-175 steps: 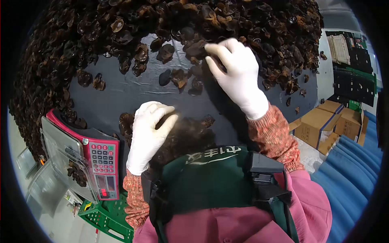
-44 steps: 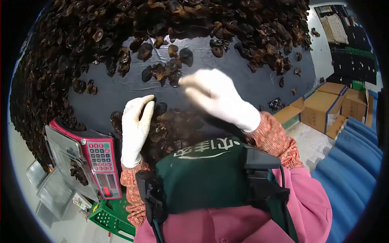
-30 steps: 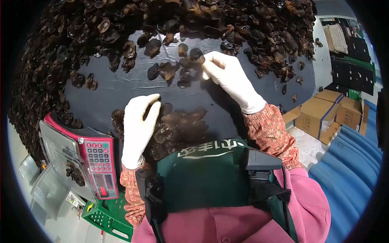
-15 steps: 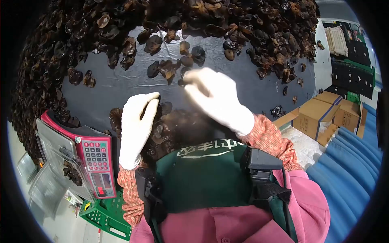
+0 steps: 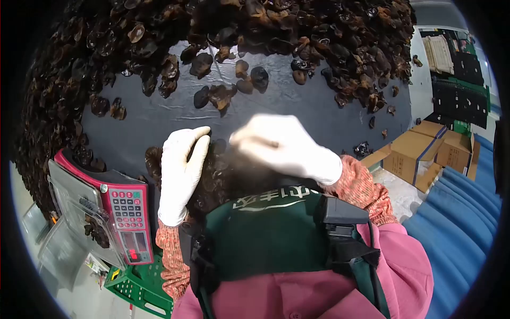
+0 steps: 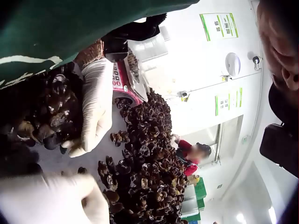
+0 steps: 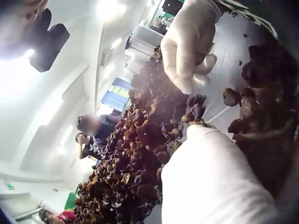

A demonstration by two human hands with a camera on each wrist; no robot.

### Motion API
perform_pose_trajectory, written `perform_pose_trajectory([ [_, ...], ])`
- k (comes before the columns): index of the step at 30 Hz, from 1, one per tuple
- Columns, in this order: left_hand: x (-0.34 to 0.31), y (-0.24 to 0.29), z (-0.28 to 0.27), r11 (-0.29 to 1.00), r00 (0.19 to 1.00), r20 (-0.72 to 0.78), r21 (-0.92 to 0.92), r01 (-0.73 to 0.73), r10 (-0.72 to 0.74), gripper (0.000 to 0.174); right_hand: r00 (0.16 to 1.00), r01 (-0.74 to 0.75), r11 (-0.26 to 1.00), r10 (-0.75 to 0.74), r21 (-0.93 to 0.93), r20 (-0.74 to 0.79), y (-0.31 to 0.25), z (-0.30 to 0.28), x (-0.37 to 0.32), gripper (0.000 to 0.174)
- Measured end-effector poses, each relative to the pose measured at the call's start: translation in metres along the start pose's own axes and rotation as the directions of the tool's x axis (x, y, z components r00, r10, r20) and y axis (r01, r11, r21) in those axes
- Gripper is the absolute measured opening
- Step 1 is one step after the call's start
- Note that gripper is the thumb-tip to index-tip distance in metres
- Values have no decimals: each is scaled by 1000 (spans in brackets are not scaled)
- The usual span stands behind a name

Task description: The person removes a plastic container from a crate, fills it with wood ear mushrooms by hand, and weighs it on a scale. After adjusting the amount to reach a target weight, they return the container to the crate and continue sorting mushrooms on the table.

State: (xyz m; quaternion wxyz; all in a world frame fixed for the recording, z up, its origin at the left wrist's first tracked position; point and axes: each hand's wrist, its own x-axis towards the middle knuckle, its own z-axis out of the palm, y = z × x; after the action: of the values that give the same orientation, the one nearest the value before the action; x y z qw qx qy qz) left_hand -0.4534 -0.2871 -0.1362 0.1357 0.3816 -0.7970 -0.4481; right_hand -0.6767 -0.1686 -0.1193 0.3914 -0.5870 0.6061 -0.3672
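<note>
My gloved left hand (image 5: pixel 183 173) rests at the left edge of a near heap of wet wood ear mushrooms (image 6: pixel 56 105). Its thumb and forefinger lie nearly straight, their tips close together. Blurred in the head view, my gloved right hand (image 5: pixel 284 146) is over that heap with curled fingers. In the right wrist view the fingers of this right hand (image 7: pixel 189 49) fold around something dark, mostly hidden by the glove. Farther out on the dark tabletop (image 5: pixel 159 119) lie a few loose wood ear mushrooms (image 5: pixel 220 95) and a small group (image 5: pixel 249 82).
A large bank of wood ear mushrooms (image 5: pixel 175 26) borders the far and left sides. At left stands a pink scale (image 5: pixel 127 204) under a clear cover; a green crate (image 5: pixel 143 290) is below it. Cardboard boxes (image 5: pixel 417 154) stand at right. Other people (image 6: pixel 191 154) are across the room.
My right hand reaches to the loose mushrooms, then comes back toward my body over the near heap. Several pieces near the middle are gone from the tabletop. The left hand stays nearly still lately.
</note>
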Motion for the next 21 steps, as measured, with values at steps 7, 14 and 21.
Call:
perform_pose_trajectory([
  [7, -6, 4, -2, 978, 979, -31, 62, -197, 199, 26, 886, -62, 762, -255, -644, -388, 53, -10, 33, 21],
  [14, -7, 5, -5, 976, 980, -29, 101, -191, 195, 36, 866, -260, 877, 27, -405, -498, 44, -22, 11, 17],
  [21, -13, -2, -3, 972, 977, -19, 113, -207, 210, 40, 890, -264, 837, 21, -479, -455, 36, -17, -27, 20],
])
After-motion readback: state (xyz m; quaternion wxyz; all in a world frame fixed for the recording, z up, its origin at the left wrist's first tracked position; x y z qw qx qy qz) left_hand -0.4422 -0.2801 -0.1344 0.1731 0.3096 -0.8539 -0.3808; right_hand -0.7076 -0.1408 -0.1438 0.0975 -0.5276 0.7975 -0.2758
